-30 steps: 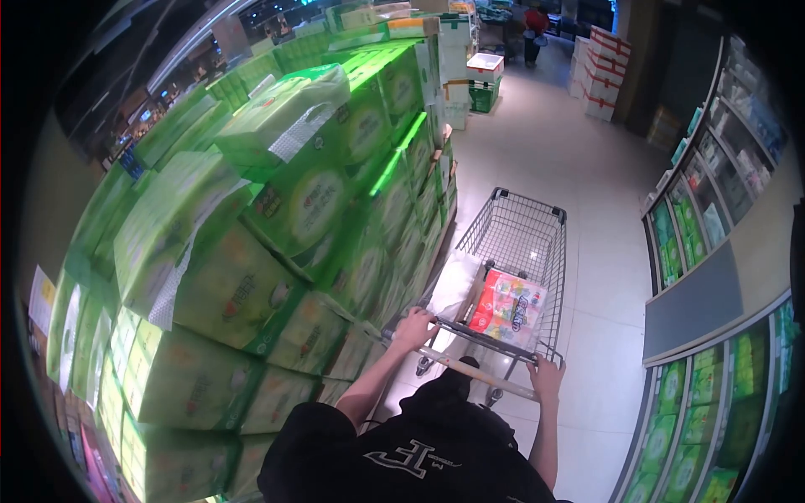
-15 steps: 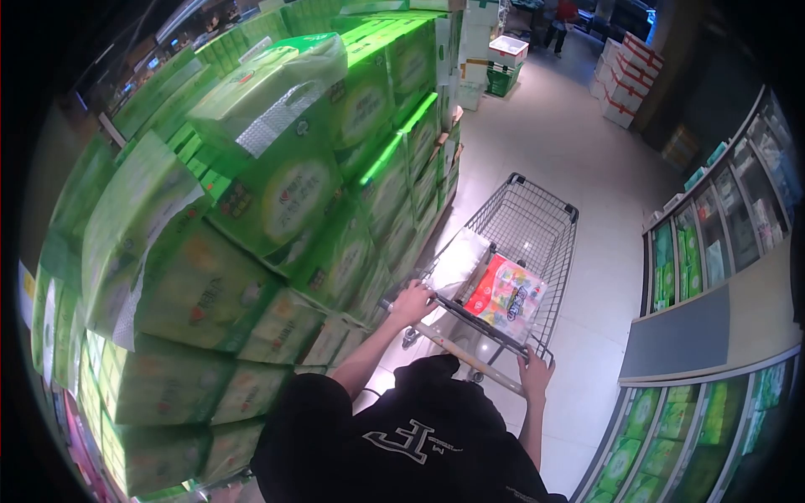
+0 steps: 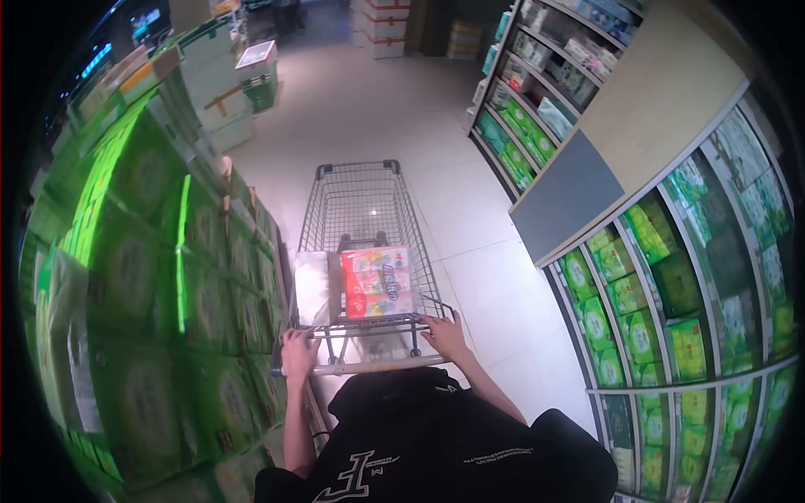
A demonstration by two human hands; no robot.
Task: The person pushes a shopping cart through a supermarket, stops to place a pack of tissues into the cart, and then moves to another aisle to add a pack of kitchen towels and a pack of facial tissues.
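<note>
Down the middle of a supermarket aisle sits a wire shopping cart [image 3: 362,220], and both of the person's hands are on its handle bar [image 3: 373,365]. Left hand [image 3: 298,353] grips the bar near its left end, fingers curled right around it and closed tight; right hand [image 3: 444,335] sits at the right end, fingers bent over the bar and the cart's rear rim, closed on it too, though whether the thumb wraps underneath I cannot tell. Hands set wide apart like that give leverage on each end of the bar, which reads as a steering hold. Inside the basket, pushed up against the rear wall just ahead of the hands, stands a red and orange multipack of tissue [image 3: 376,282], upright on its edge, with a pale plastic-wrapped pack [image 3: 311,287] touching it on the left; the two lean on the near wall and each other, likely why they stay standing. To the left, just beside the cart, rises a wall of stacked green tissue packs [image 3: 142,277]. To the right run shelves of green packets [image 3: 646,335], well apart from the cart, with bare tiled floor [image 3: 495,277] between.
</note>
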